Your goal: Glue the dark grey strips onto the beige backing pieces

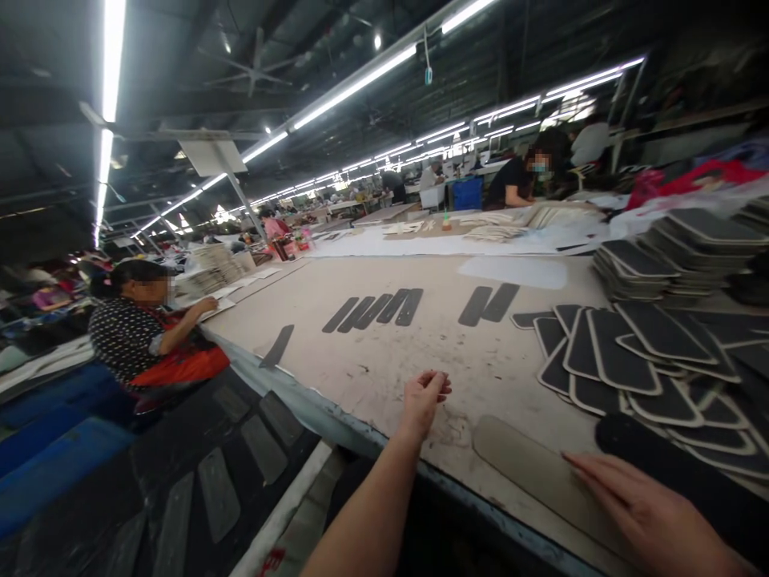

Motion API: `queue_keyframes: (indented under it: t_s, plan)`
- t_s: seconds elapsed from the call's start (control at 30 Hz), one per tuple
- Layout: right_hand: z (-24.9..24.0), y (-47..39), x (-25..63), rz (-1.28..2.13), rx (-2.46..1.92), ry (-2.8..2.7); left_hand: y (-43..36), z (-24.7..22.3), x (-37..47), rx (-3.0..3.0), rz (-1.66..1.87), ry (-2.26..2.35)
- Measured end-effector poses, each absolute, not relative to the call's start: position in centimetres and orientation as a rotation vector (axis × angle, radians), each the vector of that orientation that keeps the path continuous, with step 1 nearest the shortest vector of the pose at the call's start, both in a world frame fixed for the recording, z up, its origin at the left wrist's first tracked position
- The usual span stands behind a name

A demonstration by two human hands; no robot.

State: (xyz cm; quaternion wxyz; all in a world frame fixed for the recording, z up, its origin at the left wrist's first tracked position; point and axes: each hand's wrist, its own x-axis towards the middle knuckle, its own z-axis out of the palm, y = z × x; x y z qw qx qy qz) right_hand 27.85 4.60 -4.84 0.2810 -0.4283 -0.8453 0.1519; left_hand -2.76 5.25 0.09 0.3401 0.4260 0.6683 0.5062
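My left hand (426,397) is held above the table near its front edge, fingers curled in and thumb against them. Whether something small is pinched there cannot be made out. At the lower right, my right hand (652,505) reaches over a beige panel with rounded ends (529,457), its fingers stretched out and touching or just above the surface. Beside that panel lies a long black piece (661,457), partly behind my right hand. Farther right is a spread pile of dark panels with pale edges (625,365).
Several dark strips (376,311) lie across the tabletop (336,377). Stacks of dark panels (637,264) rise at the right. A person in a dotted top (129,328) works at the left edge; another person (510,188) leans over the far end. Grey pieces (219,493) lie on a lower dark surface.
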Motion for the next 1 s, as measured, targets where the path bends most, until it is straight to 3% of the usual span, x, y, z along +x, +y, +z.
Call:
queue_keyframes:
  t_s: [0.2, 0.37, 0.63, 0.8, 1.0]
  plan:
    - [-4.3, 3.7, 26.1, 0.100, -1.093, -2.455, 10.1, 2.2, -9.3, 1.429, 0.982, 2.114]
    - [-4.0, 2.5, 26.7, 0.123, -1.123, -2.525, 15.8, 3.1, -14.1, 1.661, 0.545, 2.364]
    - [-5.1, 2.0, 27.7, 0.238, -1.113, -2.649, 22.7, 0.7, -16.2, 1.945, -0.023, 2.469]
    - [-5.6, 1.4, 28.5, 0.424, -1.180, -2.573, 25.1, -0.3, -16.3, 2.091, -0.235, 2.453]
    - [-4.4, 1.2, 28.2, 0.390, -1.273, -2.543, 24.8, 0.6, -15.4, 2.213, -0.271, 2.485]
